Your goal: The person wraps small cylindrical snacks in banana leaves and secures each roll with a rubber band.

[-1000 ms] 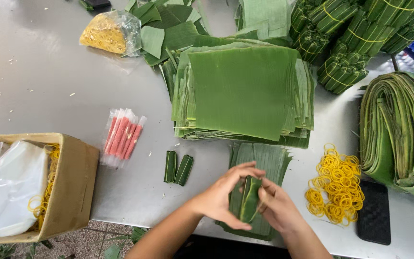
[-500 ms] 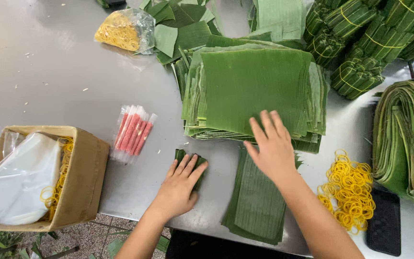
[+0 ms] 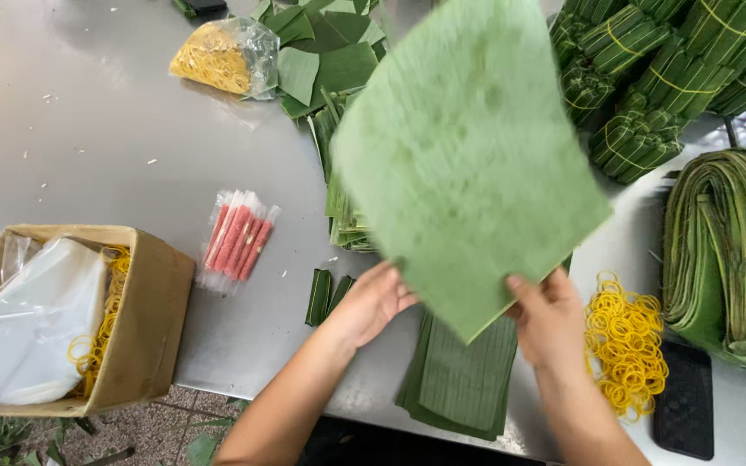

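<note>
Both hands lift one square-cut banana leaf sheet (image 3: 468,164) above grey metal tabletop (image 3: 88,129); sheet blurred, pale matte underside facing camera. Left hand (image 3: 373,302) pinches lower left edge, right hand (image 3: 550,315) grips lower right edge, fingers curled shut. Judged step: taking fresh sheet; next calls for flat, gentle handling. Ribbed narrow leaf strips (image 3: 464,380) lie below; loose yellow rubber bands (image 3: 623,341) at right.

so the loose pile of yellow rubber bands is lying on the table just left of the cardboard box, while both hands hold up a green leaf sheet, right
Not quite. In the head view the loose pile of yellow rubber bands lies on the table at the far right, beside the right hand, well away from the cardboard box on the left. The rest holds: the left hand and right hand hold up the green leaf sheet.
</note>
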